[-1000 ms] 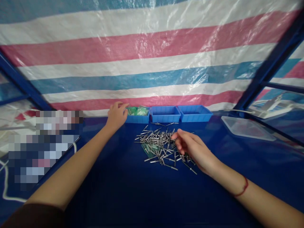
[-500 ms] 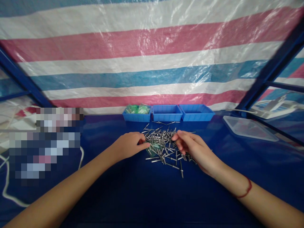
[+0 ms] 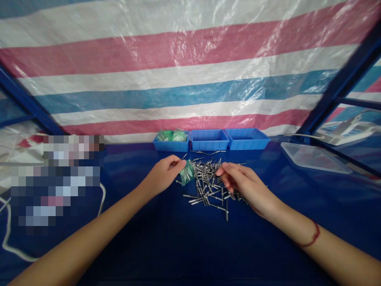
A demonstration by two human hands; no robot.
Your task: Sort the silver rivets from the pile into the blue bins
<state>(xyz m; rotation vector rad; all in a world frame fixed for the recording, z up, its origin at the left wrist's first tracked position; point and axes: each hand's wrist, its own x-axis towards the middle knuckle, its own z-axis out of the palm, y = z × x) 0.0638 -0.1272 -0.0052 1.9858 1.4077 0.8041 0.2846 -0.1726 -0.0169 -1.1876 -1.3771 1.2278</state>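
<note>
My left hand [image 3: 166,172] is closed, pinching a small green-tinted clear plastic bag [image 3: 188,174] by its top edge, with rivets showing inside. The bag hangs at the left edge of a loose pile of silver blind rivets [image 3: 205,178] on the blue table. On the pile's right side is my right hand [image 3: 242,182], its thumb and fingers curled together over the rivets. Whatever those fingers hold, if anything, cannot be made out. A few rivets lie apart at the front and back of the heap.
Behind the pile stand three blue bins in a row: the left bin [image 3: 171,147] holds green bags, the middle bin [image 3: 209,145] and right bin [image 3: 248,144] show nothing inside. A translucent lid [image 3: 315,159] lies at the right. A white cable [image 3: 102,194] runs at the left.
My left hand has drawn the green bag up and leftward from among the rivets, and the bag now shows clearly. My right hand stays almost in place over the pile.
</note>
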